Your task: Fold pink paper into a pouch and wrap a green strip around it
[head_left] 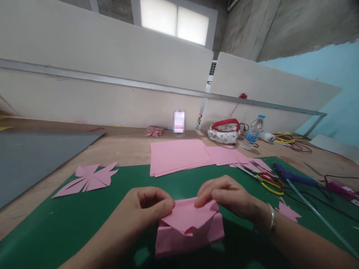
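Note:
A small folded box of pink paper (190, 233) is in front of me over the green cutting mat (134, 224), its pointed flap lying across the top. My left hand (148, 205) pinches the box's upper left corner between thumb and fingers. On the upper right edge, my right hand (227, 196) is closed with its fingertips pressing the flap; its thumb is partly hidden. A silver bangle (272, 216) circles the right wrist. Pink paper sheets (179, 155) lie just beyond the hands, and a cut pink paper flower (89, 178) rests to the left.
Scissors (266, 183) and a blue glue gun (291, 175) with cords lie at the right, near a clear glue stick (319, 215). Farther back stand a water bottle (252, 134), a white pouch with red trim (224, 132) and a blurred phone (178, 121). A grey board (47, 157) lies left.

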The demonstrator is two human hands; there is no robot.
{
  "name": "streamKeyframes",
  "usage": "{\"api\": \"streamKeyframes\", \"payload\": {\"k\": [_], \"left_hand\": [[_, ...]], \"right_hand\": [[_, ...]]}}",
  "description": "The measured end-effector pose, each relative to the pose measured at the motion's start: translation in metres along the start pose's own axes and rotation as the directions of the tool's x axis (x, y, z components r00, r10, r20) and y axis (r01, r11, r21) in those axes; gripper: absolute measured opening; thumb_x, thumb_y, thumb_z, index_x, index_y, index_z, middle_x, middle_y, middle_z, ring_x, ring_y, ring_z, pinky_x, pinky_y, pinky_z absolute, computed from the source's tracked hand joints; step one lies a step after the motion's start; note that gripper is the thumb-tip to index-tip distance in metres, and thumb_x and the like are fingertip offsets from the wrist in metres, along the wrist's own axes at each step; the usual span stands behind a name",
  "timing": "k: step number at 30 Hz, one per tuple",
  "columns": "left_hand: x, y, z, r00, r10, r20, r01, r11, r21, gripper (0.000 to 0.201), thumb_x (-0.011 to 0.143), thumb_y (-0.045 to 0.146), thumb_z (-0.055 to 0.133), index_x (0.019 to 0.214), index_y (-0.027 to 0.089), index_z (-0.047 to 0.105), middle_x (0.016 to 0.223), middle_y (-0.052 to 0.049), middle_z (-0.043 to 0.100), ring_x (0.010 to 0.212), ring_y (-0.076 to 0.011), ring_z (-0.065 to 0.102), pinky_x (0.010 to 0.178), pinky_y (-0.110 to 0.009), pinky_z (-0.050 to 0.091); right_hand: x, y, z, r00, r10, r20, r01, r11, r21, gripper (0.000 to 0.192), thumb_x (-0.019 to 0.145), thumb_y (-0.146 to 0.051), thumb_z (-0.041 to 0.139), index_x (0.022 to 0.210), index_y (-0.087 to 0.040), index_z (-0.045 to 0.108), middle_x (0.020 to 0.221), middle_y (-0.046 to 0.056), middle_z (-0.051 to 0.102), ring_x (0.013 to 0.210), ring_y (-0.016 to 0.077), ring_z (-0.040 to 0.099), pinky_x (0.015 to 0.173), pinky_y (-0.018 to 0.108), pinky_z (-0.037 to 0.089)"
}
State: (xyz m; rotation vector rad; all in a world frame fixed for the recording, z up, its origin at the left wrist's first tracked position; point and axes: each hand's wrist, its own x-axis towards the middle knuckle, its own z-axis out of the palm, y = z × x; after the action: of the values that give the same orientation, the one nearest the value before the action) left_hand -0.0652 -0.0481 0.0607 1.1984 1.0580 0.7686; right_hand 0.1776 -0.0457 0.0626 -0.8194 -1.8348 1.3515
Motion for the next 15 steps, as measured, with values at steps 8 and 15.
{"api": "streamKeyframes", "payload": {"k": [8,15], "left_hand": [[0.0,0.0,0.006,0.994,0.01,0.108,-0.041,0.957,0.289,0.027,0.072,0.038,0.068,0.088,0.017,0.073,0.07,-0.003,0.069,0.064,-0.0168,0.057,0.057,-0.025,0.04],[-0.006,-0.004,0.028,0.979,0.05,0.197,-0.153,0.819,0.553,0.034,0.08,0.042,0.057,0.061,0.018,0.07,0.056,0.001,0.056,0.056,-0.013,0.047,0.049,-0.022,0.03]], "right_hand": [[-0.005,-0.007,0.009,0.968,0.239,-0.083,-0.245,0.967,-0.074,0.053,0.072,-0.012,0.071,0.124,-0.021,0.065,0.072,-0.001,0.068,0.059,0.0077,0.055,0.057,0.019,0.044],[-0.002,-0.013,0.03,0.994,0.098,0.049,-0.059,0.852,-0.52,0.011,0.082,-0.02,0.067,0.081,-0.013,0.076,0.066,0.0,0.065,0.06,0.0092,0.054,0.054,0.018,0.038]]}}
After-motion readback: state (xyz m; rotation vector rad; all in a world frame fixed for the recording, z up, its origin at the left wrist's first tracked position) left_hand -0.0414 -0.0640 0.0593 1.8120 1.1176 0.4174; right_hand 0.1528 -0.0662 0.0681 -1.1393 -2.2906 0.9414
